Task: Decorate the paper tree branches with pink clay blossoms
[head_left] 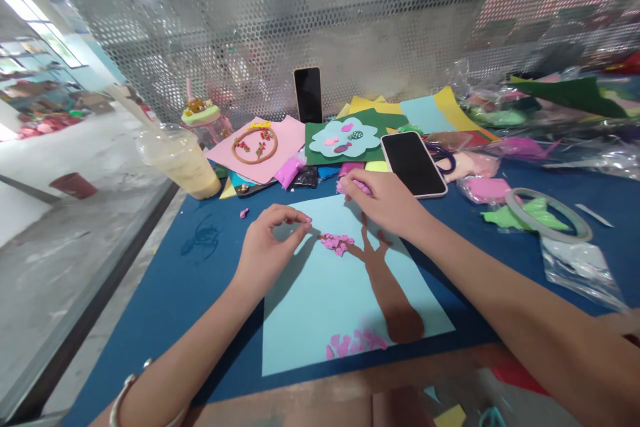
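My left hand (267,243) is closed in a pinch on a small pink clay bit (309,220) above the left part of a light blue paper sheet (310,307). My right hand (383,197) is closed around a lump of pink clay (361,188) over the sheet's far edge. A brown tree shape (387,287) with branches lies on the sheet. Pink clay pieces (337,242) cluster at its left branch tip, and more pink pieces (355,343) lie along the near edge. Part of the right branches is hidden behind my right hand.
Left stands a plastic drink cup (183,163). Behind the sheet are a pink card (280,130), a green card (313,147), a white phone (414,163) and an upright phone (309,95). A tape roll (550,213) and bagged clay (485,190) lie right.
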Motion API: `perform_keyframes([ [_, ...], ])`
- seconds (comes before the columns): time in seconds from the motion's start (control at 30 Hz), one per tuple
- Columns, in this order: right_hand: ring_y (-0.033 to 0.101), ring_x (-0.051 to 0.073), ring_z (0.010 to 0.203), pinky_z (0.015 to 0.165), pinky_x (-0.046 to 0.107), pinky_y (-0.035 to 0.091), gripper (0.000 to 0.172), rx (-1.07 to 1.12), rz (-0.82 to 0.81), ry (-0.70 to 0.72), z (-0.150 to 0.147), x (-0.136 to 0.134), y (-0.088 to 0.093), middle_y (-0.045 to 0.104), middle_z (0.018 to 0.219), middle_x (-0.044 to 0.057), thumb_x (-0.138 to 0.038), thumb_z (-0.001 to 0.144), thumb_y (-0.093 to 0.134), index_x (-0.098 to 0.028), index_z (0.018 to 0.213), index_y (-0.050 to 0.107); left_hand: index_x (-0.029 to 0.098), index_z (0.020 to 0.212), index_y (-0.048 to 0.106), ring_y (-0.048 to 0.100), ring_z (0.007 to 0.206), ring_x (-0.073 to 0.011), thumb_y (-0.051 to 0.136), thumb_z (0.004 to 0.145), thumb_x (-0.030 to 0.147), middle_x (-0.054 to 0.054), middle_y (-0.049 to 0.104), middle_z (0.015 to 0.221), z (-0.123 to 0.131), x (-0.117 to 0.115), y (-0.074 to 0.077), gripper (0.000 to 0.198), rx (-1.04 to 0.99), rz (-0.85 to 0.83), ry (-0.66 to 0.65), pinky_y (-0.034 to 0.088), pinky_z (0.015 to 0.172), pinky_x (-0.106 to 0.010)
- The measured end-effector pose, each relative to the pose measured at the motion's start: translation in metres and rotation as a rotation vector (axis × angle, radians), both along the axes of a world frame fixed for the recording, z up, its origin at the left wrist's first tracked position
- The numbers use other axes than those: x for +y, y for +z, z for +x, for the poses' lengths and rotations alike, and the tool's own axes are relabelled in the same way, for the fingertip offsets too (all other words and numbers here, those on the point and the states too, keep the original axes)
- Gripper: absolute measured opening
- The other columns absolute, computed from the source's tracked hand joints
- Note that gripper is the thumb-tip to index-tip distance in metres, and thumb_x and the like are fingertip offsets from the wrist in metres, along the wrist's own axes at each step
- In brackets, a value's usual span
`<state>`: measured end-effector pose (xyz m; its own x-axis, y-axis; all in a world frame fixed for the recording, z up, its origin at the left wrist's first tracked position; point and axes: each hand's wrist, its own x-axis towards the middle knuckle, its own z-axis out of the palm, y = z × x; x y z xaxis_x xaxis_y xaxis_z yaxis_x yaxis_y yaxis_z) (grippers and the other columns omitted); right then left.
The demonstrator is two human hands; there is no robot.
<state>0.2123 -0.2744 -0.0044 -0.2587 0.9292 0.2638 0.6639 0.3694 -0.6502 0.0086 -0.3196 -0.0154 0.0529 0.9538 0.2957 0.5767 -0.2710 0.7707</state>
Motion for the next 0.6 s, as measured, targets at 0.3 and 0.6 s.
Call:
perform_keyframes([
  [0.3, 0.058, 0.018, 0.071, 0.061, 0.027, 0.037, 0.036, -0.005, 0.003, 0.016, 0.0005, -0.0004, 0.0010, 0.067, 0.079, 0.004, -0.044, 0.093, 0.039, -0.018, 0.086, 0.063, 0.022, 0.073, 0.067, 0.058, 0.079, -0.0181, 0.065, 0.074, 0.030, -0.003, 0.067, 0.083, 0.0008, -0.0012, 0.0018, 0.009, 0.015, 0.012, -0.013, 0.046, 0.074, -0.032],
  [0.6, 0.059, 0.018, 0.072, 0.061, 0.027, 0.037, 0.035, -0.003, 0.001, 0.019, 0.0005, 0.0003, 0.0005, 0.067, 0.080, 0.004, -0.044, 0.092, 0.039, -0.018, 0.086, 0.063, 0.021, 0.072, 0.067, 0.058, 0.078, -0.0174, 0.066, 0.075, 0.032, -0.002, 0.066, 0.082, 0.0004, -0.0018, 0.0024, 0.011, 0.028, 0.021, -0.019, 0.045, 0.073, -0.030],
])
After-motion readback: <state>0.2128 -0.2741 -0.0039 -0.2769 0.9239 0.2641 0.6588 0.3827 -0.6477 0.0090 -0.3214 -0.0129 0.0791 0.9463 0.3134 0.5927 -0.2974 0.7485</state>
